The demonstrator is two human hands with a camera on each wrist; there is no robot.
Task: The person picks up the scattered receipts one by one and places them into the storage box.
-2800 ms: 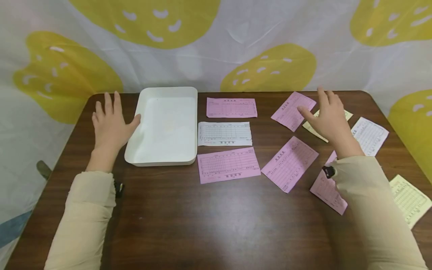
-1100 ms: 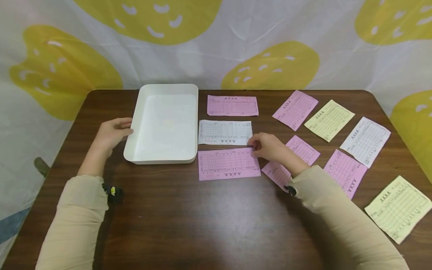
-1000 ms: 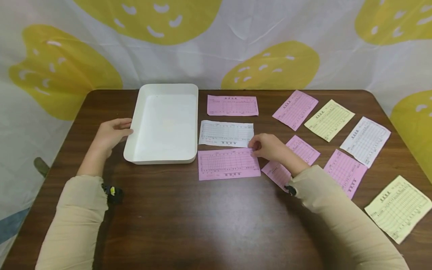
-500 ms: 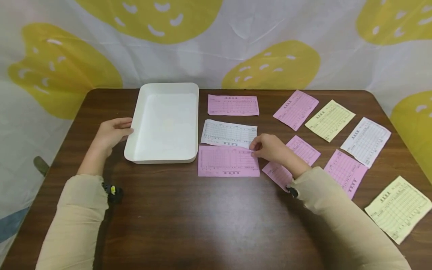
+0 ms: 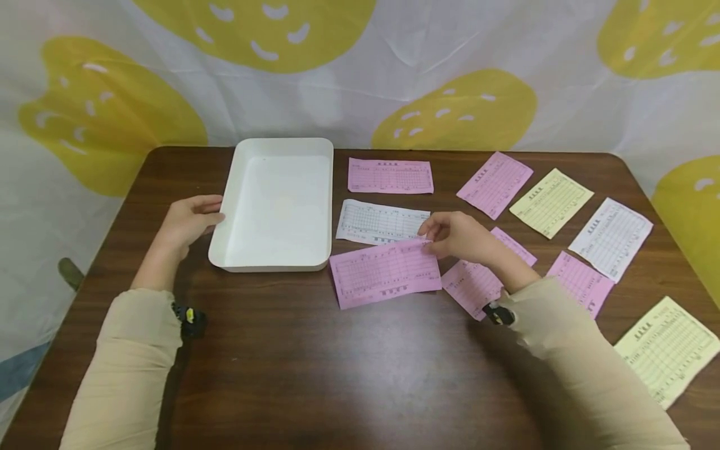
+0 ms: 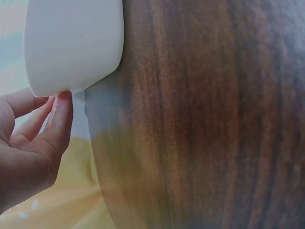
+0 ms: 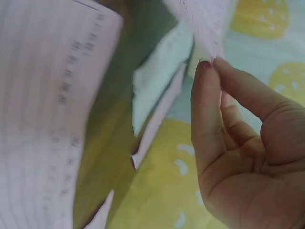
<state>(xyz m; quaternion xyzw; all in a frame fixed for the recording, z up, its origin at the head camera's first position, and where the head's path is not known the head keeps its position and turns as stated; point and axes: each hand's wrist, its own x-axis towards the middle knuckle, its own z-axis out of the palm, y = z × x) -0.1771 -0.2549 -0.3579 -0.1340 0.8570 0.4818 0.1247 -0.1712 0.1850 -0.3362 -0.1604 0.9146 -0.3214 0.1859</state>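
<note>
My left hand (image 5: 182, 228) holds the left rim of a white rectangular tray (image 5: 326, 206), thumb and fingers right at its edge; the left wrist view shows them meeting the tray wall (image 6: 76, 43). With thumb and index finger, my right hand (image 5: 464, 237) pinches the upper right corner of a pink printed slip (image 5: 388, 275). This slip is raised and tilted, and overlaps the lower edge of a white slip (image 5: 379, 219). In the right wrist view, the fingertips (image 7: 207, 69) grip the slip's corner. Another pink slip (image 5: 467, 287) is partly hidden under my right wrist.
A pink slip (image 5: 390, 175) lies behind the white one. To the right are another pink slip (image 5: 495, 184), a yellow slip (image 5: 551, 203), a white slip (image 5: 610, 237), a half-hidden pink slip (image 5: 579, 284) and a front yellow slip (image 5: 669, 350). A patterned cloth (image 5: 337, 106) hangs behind the table (image 5: 315, 375).
My spread left hand came down to the tray's rim. My right hand moved left from above the far slips; the white slip slid slightly right, then the pink slip came up at an angle.
</note>
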